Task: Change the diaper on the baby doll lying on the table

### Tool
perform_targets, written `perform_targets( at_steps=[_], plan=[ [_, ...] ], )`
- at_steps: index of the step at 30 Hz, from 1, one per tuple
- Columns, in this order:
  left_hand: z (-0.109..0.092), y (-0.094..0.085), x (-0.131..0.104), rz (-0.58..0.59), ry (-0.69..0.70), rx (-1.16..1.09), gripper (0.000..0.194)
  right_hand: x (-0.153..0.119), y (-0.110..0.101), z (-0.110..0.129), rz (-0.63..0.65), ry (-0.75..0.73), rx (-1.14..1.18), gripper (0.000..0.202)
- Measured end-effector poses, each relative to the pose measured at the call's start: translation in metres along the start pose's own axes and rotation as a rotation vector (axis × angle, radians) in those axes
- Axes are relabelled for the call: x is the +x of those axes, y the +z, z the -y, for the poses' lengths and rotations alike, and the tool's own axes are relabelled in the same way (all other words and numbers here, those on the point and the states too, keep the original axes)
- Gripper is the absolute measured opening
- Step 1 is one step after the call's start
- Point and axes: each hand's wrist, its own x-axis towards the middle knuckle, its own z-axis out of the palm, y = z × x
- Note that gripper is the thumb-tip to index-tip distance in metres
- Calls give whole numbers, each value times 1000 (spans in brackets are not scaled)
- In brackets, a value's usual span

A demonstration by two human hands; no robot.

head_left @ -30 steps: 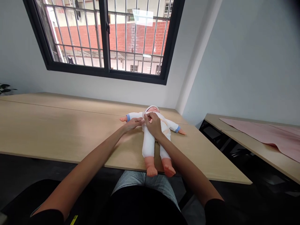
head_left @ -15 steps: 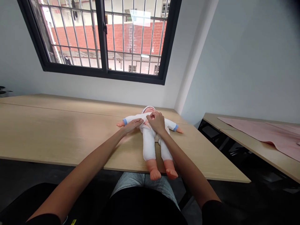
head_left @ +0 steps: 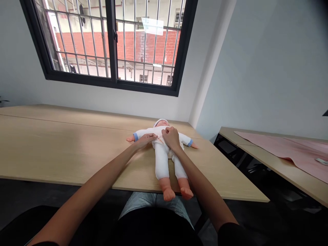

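A baby doll in white clothes with blue cuffs lies on its back, its feet over the table's front edge. A white diaper with a ruffled edge sits around its hips. At the waist on the left, my left hand is closed with thumb and fingers pressed on the diaper's edge. My right hand bends over the belly, fingertips pinched at the diaper's upper front. Its fingers hide much of what they grip. A white cap covers the doll's head.
The doll rests on a wide wooden table below a barred window. To the right stands another table with a pink cloth and a small pale object on it. A gap separates the two tables.
The view has tilted up slightly. My right hand's pinched fingers have shifted a little down and away from the doll's chest. My left hand stays at the diaper's left edge.
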Motion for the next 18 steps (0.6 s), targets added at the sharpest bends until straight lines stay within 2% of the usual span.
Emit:
perform_targets(
  at_steps=[9,15,18],
  plan=[
    [-8,6,2,-40,22,52,42,0,-1,5,-5,-7,-63,35],
    [-13,10,0,-174,25,143,45,-1,-3,7,7,26,-74,34],
    [-23,16,-4,-239,39,187,40,-1,-8,14,0,37,-108,30]
  ],
)
